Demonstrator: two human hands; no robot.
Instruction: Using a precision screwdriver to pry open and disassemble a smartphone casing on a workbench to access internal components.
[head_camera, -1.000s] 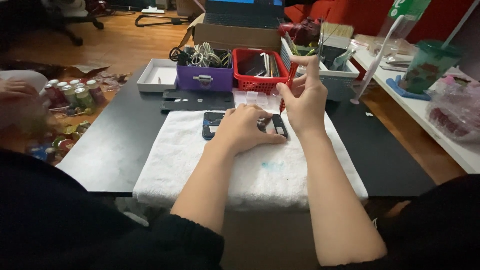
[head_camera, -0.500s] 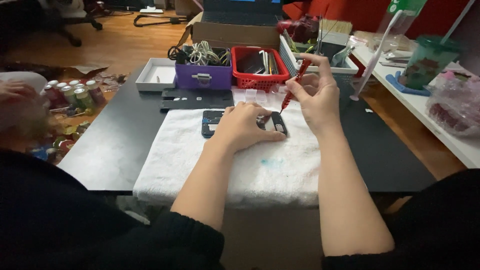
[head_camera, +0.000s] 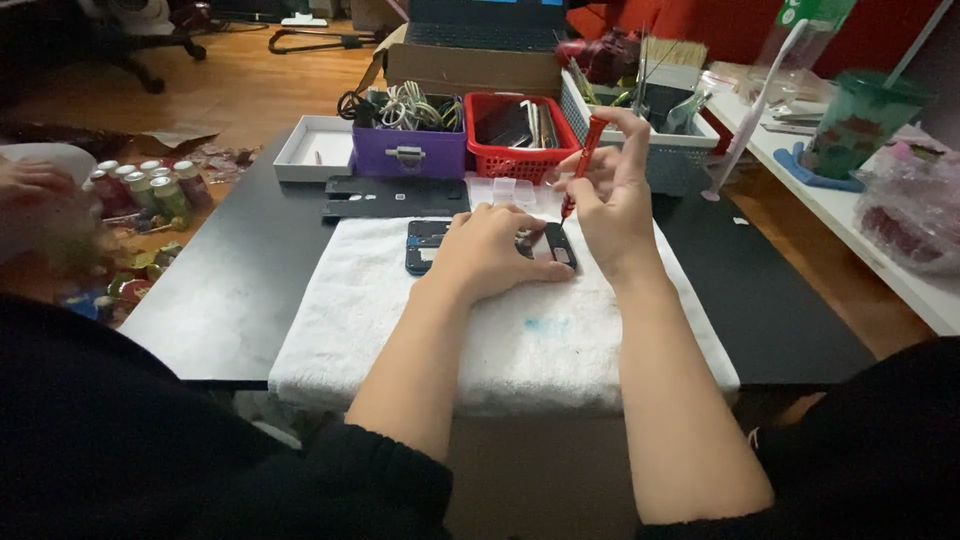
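Right now the person's left hand (head_camera: 492, 252) lies flat, palm down, on an opened dark phone (head_camera: 430, 245) that rests on a white towel (head_camera: 500, 330) spread across a black table (head_camera: 240, 290). The hand covers the middle of the phone, so only its two ends show, one on each side of the knuckles. The fingers are spread and pressing down rather than curled around anything.

The right hand (head_camera: 615, 195) is raised just above the phone's right end, its fingers closed around a red screwdriver (head_camera: 583, 160). The tool stands nearly upright, slightly tilted, with the tip pointing down toward the phone; whether the tip touches the phone I cannot tell.

A faint blue stain (head_camera: 547, 325) marks the towel nearer the person. Just beyond the towel lies a flat black panel (head_camera: 395, 197), and beside it a small clear plastic tray (head_camera: 505, 190). Behind these stand a purple box (head_camera: 408, 150) full of tangled cables, a red basket (head_camera: 520, 135) holding flat dark parts, and a pale basket (head_camera: 690, 150) with tools sticking up. A shallow white box lid (head_camera: 312, 148) sits left of the purple box.

Off to the left, on the floor, is a cluster of small jars (head_camera: 145, 185). To the right, a white shelf (head_camera: 850, 220) carries a green cup (head_camera: 860, 120).
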